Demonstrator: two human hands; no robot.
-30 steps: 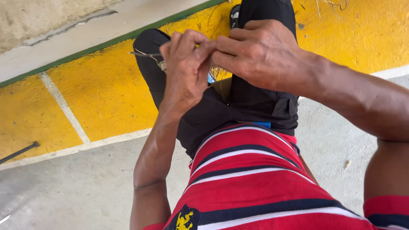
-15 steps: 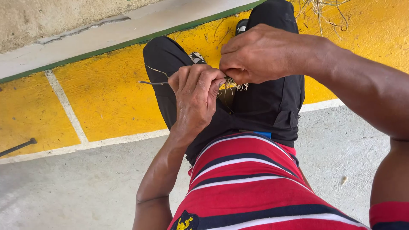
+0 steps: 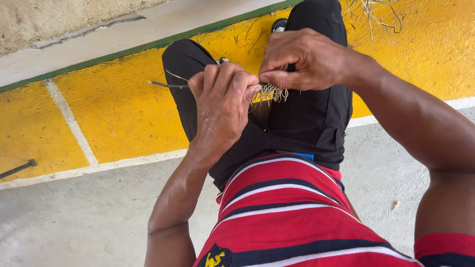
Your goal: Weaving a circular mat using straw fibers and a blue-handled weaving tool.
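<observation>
Left hand: your left hand (image 3: pixel 222 106) is curled tight over your lap, fingers clenched on one end of the fibres (image 3: pixel 271 92).
Right hand: your right hand (image 3: pixel 307 59) pinches the other end of the fibres between thumb and forefinger, touching the left knuckles.
Fibres: a small pale, frayed bundle between your two hands, above your black shorts (image 3: pixel 302 123).
Stick: a thin dark stick (image 3: pixel 168 85) juts left from under your left hand; what holds it is hidden.
Shirt: red with white and dark stripes (image 3: pixel 282 212), at the bottom.
Floor: yellow painted band (image 3: pixel 114 113) ahead, grey concrete (image 3: pixel 74 217) beneath you.
Rod: a dark rod (image 3: pixel 19 168) lies well apart at the left edge.
</observation>
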